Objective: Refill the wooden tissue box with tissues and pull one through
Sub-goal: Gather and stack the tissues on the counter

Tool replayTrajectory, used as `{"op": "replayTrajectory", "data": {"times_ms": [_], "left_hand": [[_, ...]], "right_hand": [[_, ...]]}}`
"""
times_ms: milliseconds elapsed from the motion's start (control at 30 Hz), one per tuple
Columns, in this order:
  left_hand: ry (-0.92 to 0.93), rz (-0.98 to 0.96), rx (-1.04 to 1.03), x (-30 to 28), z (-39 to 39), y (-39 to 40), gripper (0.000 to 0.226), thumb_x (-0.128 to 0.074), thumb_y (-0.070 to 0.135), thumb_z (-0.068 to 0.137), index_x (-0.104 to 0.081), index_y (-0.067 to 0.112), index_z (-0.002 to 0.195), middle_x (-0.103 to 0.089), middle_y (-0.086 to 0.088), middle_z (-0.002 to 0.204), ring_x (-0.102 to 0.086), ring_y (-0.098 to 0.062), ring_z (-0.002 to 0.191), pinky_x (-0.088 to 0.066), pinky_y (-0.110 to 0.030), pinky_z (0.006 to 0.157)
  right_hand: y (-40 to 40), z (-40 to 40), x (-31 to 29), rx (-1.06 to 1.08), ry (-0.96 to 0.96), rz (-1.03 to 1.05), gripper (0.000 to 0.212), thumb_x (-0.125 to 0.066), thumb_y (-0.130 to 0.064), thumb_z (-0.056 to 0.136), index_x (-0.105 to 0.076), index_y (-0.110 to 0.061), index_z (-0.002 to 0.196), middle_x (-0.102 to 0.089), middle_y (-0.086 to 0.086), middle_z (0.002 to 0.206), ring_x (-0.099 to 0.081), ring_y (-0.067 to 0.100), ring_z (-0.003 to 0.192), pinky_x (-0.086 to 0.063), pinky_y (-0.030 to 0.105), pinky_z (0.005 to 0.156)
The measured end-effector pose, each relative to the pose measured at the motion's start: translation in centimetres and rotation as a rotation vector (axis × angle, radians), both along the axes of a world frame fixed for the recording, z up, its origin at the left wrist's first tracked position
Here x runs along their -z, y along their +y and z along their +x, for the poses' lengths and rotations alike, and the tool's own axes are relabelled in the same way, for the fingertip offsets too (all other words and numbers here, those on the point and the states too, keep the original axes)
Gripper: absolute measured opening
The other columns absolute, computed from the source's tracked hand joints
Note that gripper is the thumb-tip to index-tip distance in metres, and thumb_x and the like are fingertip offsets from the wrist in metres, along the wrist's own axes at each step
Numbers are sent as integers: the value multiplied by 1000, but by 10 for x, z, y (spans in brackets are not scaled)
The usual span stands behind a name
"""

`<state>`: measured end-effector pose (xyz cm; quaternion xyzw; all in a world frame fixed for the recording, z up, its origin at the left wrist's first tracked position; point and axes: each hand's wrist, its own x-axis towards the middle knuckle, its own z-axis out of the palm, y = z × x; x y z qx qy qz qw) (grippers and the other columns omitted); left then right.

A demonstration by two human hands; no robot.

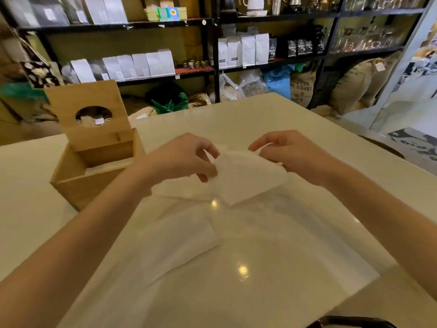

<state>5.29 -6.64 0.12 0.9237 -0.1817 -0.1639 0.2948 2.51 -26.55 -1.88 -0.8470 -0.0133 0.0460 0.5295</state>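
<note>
The wooden tissue box [78, 185] stands open at the left of the white table. Its lid [89, 114], with a round hole in it, is tipped up at the back. White tissues [104, 168] lie inside the box. In the middle of the table both hands hold a folded white tissue [248, 176] just above the surface. My left hand [189, 157] pinches its left edge. My right hand [286, 152] grips its upper right edge. A clear plastic wrapper [236, 245] with more white tissues [179, 235] lies spread on the table under my hands.
The white table [272, 114] reaches to the back and right, with a dark object [354, 321] at its near edge. Behind it stand black shelves [212, 43] with white bags and jars. Sacks and plastic bags lie on the floor.
</note>
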Motion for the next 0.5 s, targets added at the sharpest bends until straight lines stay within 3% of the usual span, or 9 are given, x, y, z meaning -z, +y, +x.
{"op": "replayTrajectory", "data": {"times_ms": [67, 200, 300, 500], "left_hand": [[46, 11, -17, -8, -11, 16, 12, -65, 19, 82, -60, 25, 91, -63, 11, 68, -58, 3, 50, -39, -14, 54], [177, -20, -39, -10, -30, 55, 7, -68, 21, 78, -70, 19, 84, -70, 6, 75, -59, 0, 59, -44, -21, 66], [257, -37, -88, -4, -37, 79, 11, -71, 20, 73, -72, 17, 84, -71, 2, 77, -59, -1, 60, -44, -19, 61], [321, 13, -167, 14, -49, 105, 8, -74, 19, 73, -68, 21, 78, -67, 14, 57, -58, 4, 50, -41, -21, 59]], "right_hand": [[10, 4, -5, -106, 90, 34, 22, -54, -8, 85, -72, -20, 85, -67, -10, 61, -60, 2, 55, -46, 16, 46], [35, 10, -5, -280, 257, 127, 22, -56, -6, 85, -74, -16, 77, -72, -3, 71, -65, 8, 64, -54, 19, 54], [53, 13, -1, -381, 340, 176, 17, -57, -5, 86, -72, -10, 81, -72, 2, 74, -66, 12, 64, -56, 20, 56], [85, 11, 19, -492, 313, -77, 8, -60, -3, 82, -68, -5, 83, -68, 8, 74, -64, 14, 61, -57, 25, 55]]}}
